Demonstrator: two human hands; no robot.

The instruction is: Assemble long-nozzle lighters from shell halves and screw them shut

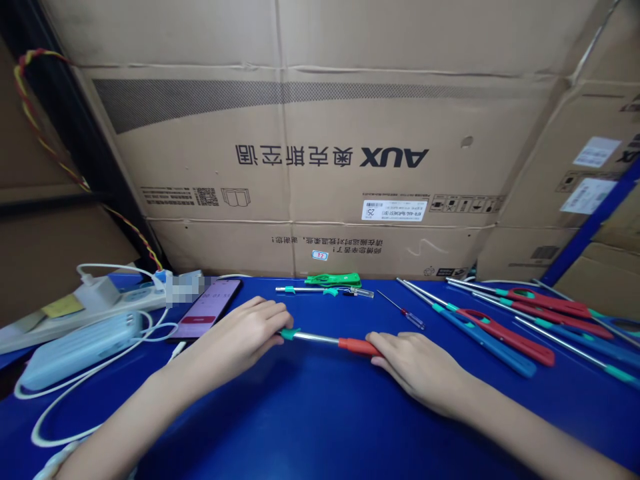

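My left hand (263,327) is closed in a pinch around the teal-green end piece of a long-neck lighter (317,339). My right hand (407,363) is wrapped around the lighter's red part at the other end. The bare metal tube shows between my hands, held roughly level above the blue table; much of the red part is hidden by my right fingers. Beyond my hands lie a green lighter shell (334,280) and a loose metal tube (310,290) with teal clips and a clear piece. A small screwdriver (409,317) rests just beyond my right hand.
Several red and blue long-neck lighters (510,337) lie at the right. At the left are a phone (210,310), a light-blue power bank (83,350), a power strip (135,293) and looping white cables. A cardboard wall (320,180) stands along the back of the blue table (300,427).
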